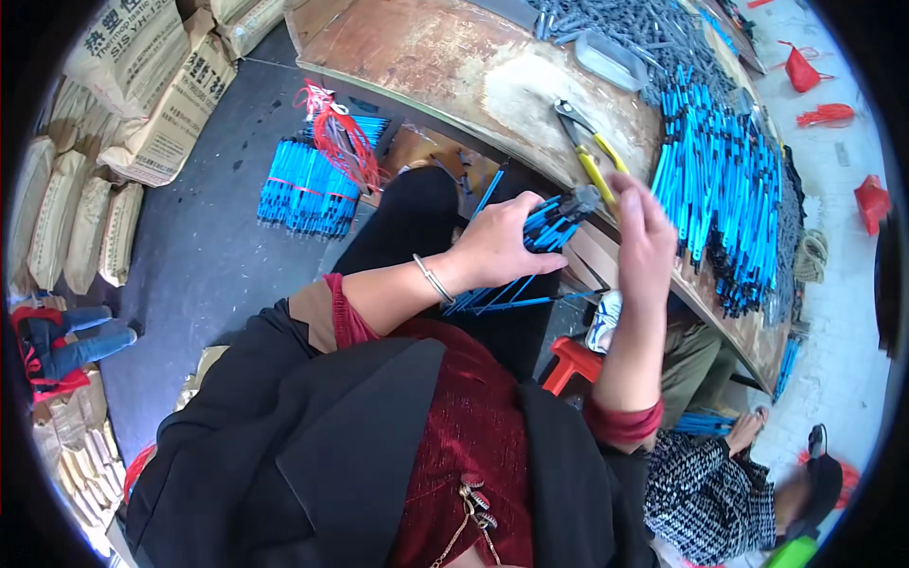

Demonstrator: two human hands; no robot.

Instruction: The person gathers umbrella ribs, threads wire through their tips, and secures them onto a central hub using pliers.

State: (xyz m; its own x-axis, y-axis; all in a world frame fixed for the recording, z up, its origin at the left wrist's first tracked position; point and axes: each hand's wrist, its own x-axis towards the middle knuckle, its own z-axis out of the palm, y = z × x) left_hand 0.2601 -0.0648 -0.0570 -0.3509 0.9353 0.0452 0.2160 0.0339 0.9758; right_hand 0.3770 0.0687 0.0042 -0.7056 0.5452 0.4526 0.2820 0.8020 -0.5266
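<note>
Left hand: clenched around a bundle of thin blue-and-black plastic rods, held over the lap just short of the worn wooden bench edge.
Right hand: raised at the bundle's upper tips, fingers loosely curled; whether anything is gripped cannot be told.
Bundle axis: slanted from lower left up toward the right hand.
Nearby: yellow-handled pliers lie on the bench just beyond.

Hidden under the grip
The left hand covers the blue rod bundle's middle; the right hand is motion-blurred.
</note>
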